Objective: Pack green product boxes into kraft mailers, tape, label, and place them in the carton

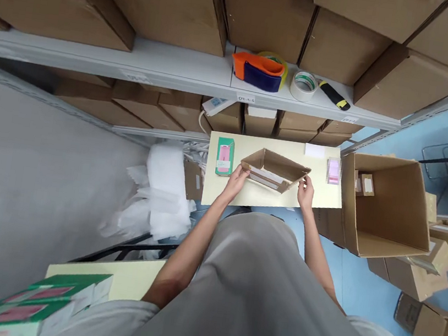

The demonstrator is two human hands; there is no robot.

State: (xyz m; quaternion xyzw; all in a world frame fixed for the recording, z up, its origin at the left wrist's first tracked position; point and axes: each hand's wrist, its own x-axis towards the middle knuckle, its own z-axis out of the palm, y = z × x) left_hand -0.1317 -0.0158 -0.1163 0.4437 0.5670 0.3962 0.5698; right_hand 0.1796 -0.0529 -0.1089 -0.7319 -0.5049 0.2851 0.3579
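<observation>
A small brown cardboard box (290,169) is held over the pale yellow table (273,200), skewed out of square, with a strip of white label along its near side. My left hand (237,182) is closed on its left corner, the fingers at the edge. At the opposite end, my right hand (306,192) pinches the right corner. Left of the cardboard box lies a green box with a pink front (224,157). A small pink-and-white item (333,171), partly blurred, rests near the table's right edge. A white slip (315,151) lies at the back.
A large open carton (392,214) with small boxes inside stands right of the table. On the shelf (171,66) are an orange-and-blue tape dispenser (258,71), a tape roll (303,86) and a cutter (334,95). White foam wrap (166,193) is at left; green boxes (34,302) are lower left.
</observation>
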